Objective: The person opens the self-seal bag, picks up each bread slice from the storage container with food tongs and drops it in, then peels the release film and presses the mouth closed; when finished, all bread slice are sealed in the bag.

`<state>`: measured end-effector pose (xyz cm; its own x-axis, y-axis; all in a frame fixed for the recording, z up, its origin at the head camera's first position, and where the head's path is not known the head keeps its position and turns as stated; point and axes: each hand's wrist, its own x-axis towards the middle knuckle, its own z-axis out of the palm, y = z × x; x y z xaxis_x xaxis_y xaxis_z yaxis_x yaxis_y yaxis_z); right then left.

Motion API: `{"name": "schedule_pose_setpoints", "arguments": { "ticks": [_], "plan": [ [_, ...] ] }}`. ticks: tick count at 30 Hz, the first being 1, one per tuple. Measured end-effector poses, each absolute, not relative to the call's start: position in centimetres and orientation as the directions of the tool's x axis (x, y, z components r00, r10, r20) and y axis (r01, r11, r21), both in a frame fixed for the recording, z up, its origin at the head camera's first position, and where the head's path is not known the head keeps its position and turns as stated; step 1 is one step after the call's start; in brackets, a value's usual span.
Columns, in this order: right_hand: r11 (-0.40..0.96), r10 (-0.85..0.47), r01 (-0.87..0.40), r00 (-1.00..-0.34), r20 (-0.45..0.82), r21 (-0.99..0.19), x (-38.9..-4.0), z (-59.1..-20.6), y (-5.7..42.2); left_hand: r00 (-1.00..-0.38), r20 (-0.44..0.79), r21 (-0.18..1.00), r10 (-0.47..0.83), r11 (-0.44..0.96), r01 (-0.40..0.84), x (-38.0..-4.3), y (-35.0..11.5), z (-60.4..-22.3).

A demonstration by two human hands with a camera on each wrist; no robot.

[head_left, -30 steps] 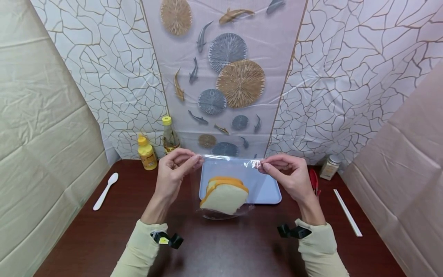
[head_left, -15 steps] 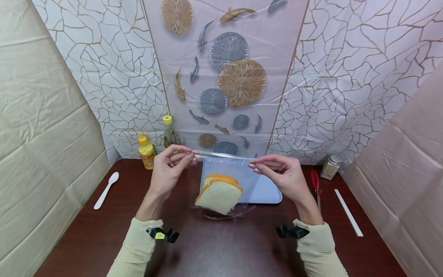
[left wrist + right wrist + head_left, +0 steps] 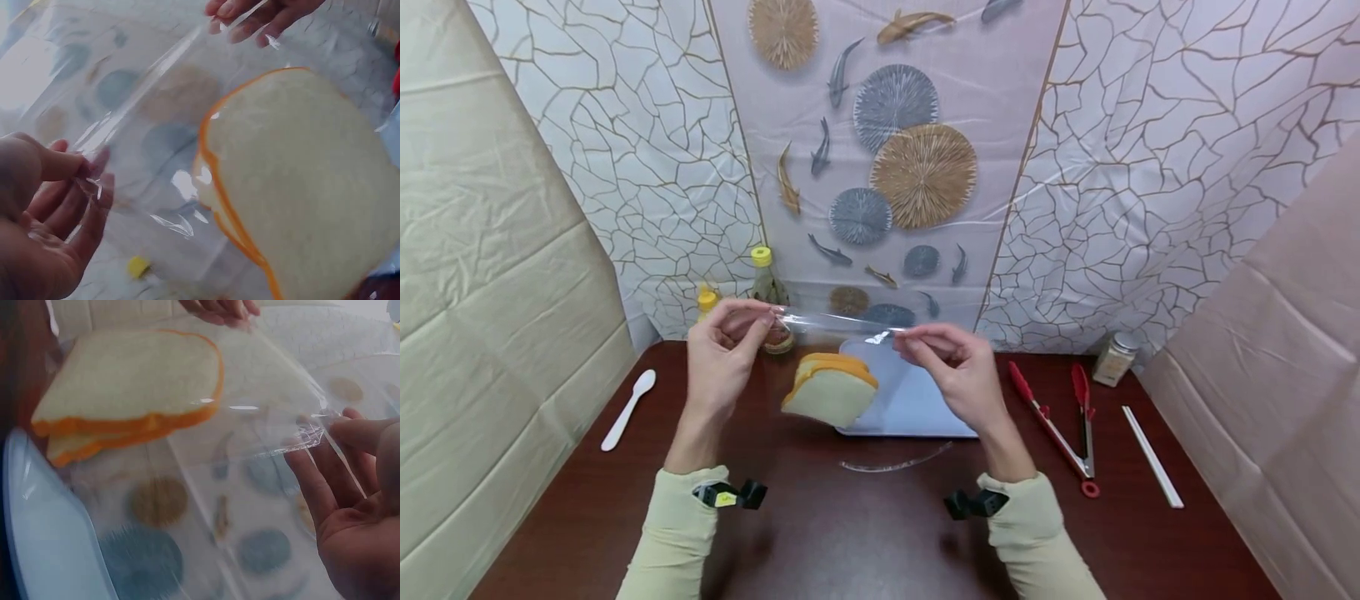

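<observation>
Two slices of orange-crusted bread (image 3: 831, 396) hang inside a clear plastic bag (image 3: 835, 325) held up over the table. My left hand (image 3: 722, 354) pinches one upper corner of the bag between thumb and fingers. The other corner is pinched by my right hand (image 3: 958, 375), so the top edge is stretched between them. In the left wrist view the front bread slice (image 3: 306, 181) lies below the plastic edge, the second one mostly hidden behind it. The right wrist view shows both orange crusts (image 3: 137, 422) through the film.
A pale blue tray (image 3: 917, 408) lies behind the hands. At the back left stand a yellow-capped bottle (image 3: 767, 283) and a yellow squeeze bottle (image 3: 707, 300). A white spoon (image 3: 628, 408) is left; red-handled tongs (image 3: 1063, 433), a seasoning jar (image 3: 1116, 358) and white chopsticks (image 3: 1152, 457) are right. A clear strip (image 3: 895, 467) lies in front.
Both hands have moved left and slightly up, carrying the bag with the bread off the front of the tray. The tongs have come into fuller view. The clear strip stayed on the table.
</observation>
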<state>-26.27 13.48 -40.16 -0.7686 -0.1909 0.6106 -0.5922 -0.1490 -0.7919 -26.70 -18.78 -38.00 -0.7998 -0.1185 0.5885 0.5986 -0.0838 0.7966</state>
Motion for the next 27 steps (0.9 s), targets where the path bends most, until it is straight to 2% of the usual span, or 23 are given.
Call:
{"name": "schedule_pose_setpoints", "arguments": {
  "ticks": [4, 6, 8, 9, 11, 14, 16, 19, 23, 25, 27],
  "plan": [
    [-0.289, -0.244, -0.484, -0.797, 0.553, -0.826, -26.7, -40.4, 10.3, -0.828, 0.550, 0.808, -0.106, -0.181, 0.560, -25.8, -22.3, -37.0],
    [-0.321, -0.265, -0.428, -0.816, 0.514, -0.845, -26.9, -40.6, 8.8, -0.843, 0.533, 0.811, -0.072, -0.242, 0.533, -25.4, -24.1, -36.7],
    [-0.326, -0.266, -0.383, -0.840, 0.472, -0.864, -27.5, -41.1, 7.2, -0.856, 0.513, 0.826, -0.070, -0.230, 0.514, -25.4, -25.6, -36.8],
    [-0.317, -0.259, -0.363, -0.855, 0.448, -0.876, -28.0, -41.6, 6.5, -0.859, 0.505, 0.843, -0.085, -0.167, 0.512, -25.7, -26.1, -37.1],
    [-0.281, -0.240, -0.320, -0.889, 0.389, -0.905, -29.1, -43.1, 4.9, -0.863, 0.484, 0.875, -0.145, 0.050, 0.482, -26.6, -26.7, -38.2],
    [-0.179, -0.229, -0.249, -0.930, 0.286, -0.952, -30.8, -46.5, 3.0, -0.858, 0.447, 0.857, -0.253, 0.398, 0.328, -28.5, -26.5, -40.7],
    [-0.102, -0.250, -0.209, -0.941, 0.228, -0.973, -31.5, -48.6, 2.2, -0.859, 0.415, 0.823, -0.299, 0.527, 0.214, -29.7, -26.2, -42.5],
    [-0.026, -0.317, -0.172, -0.933, 0.172, -0.985, -31.7, -50.6, 1.4, -0.868, 0.364, 0.811, -0.338, 0.573, 0.117, -30.9, -26.0, -45.0],
    [0.002, -0.405, -0.112, -0.908, 0.102, -0.994, -31.2, -51.4, 0.5, -0.870, 0.314, 0.824, -0.380, 0.565, 0.051, -31.8, -26.3, -47.2],
    [0.038, -0.431, -0.109, -0.899, 0.082, -0.993, -31.0, -51.6, 0.1, -0.875, 0.289, 0.831, -0.390, 0.556, 0.027, -31.9, -26.5, -47.7],
    [0.108, -0.454, -0.159, -0.886, 0.094, -0.981, -30.7, -51.7, -0.3, -0.884, 0.260, 0.830, -0.388, 0.558, 0.000, -31.9, -26.7, -47.8]
  ]
}}
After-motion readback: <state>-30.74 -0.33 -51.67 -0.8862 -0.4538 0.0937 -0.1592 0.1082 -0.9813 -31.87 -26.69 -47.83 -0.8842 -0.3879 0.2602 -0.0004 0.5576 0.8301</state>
